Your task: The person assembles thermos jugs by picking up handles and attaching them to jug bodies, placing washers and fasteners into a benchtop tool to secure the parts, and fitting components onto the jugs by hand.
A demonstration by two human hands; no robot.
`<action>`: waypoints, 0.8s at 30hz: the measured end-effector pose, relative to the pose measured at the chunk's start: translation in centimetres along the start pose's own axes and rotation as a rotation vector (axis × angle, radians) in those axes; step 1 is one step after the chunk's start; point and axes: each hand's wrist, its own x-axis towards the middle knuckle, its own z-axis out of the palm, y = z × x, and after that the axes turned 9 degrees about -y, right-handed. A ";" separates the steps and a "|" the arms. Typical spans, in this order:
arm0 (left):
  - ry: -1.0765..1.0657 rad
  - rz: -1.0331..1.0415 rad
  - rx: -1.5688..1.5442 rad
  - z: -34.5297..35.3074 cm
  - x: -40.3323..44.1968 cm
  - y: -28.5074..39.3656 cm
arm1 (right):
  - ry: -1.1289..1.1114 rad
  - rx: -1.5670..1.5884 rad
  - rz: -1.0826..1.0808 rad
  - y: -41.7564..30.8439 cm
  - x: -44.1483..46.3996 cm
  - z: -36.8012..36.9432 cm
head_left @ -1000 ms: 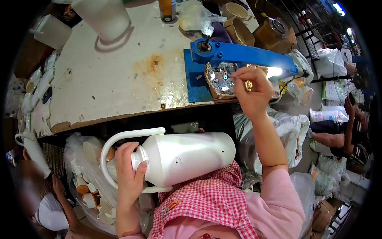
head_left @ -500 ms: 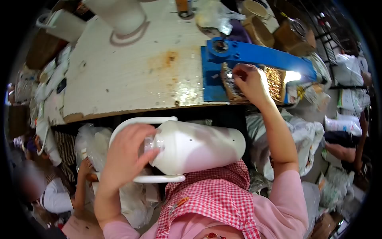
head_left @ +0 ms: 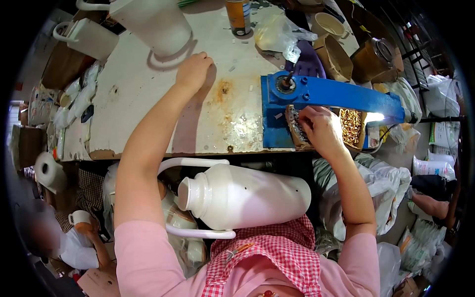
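A white plastic bottle-shaped body (head_left: pixel 257 193) with a narrow neck lies on its side across my lap, its neck to the left. Curved white tubes (head_left: pixel 198 232) show around its neck end. Neither hand touches it. My left hand (head_left: pixel 194 72) is over the table, fingers curled, close to a large white jug (head_left: pixel 151 27); what it holds, if anything, is hidden. My right hand (head_left: pixel 320 127) is at a small box of silvery bits (head_left: pixel 297 129) below a blue metal arm (head_left: pixel 341 94). Its fingers are pinched together, and their contents cannot be made out.
Beside my right hand stands a box of brass-coloured small parts (head_left: pixel 351 127). An orange cup (head_left: pixel 238 17), a plastic bag (head_left: pixel 282 37) and a purple glove (head_left: pixel 307 60) lie further back. Another person (head_left: pixel 81 247) sits at left. Bags (head_left: pixel 366 193) crowd the right.
My left hand has left the bottle-shaped body's neck and reached forward over the table toward the white jug. My right hand has stayed at the box of silvery bits. The view has shifted slightly.
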 end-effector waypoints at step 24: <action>-0.078 -0.022 -1.863 -13.0 -4.4 16.4 | 0.096 1.315 0.158 -2.7 -3.7 -3.3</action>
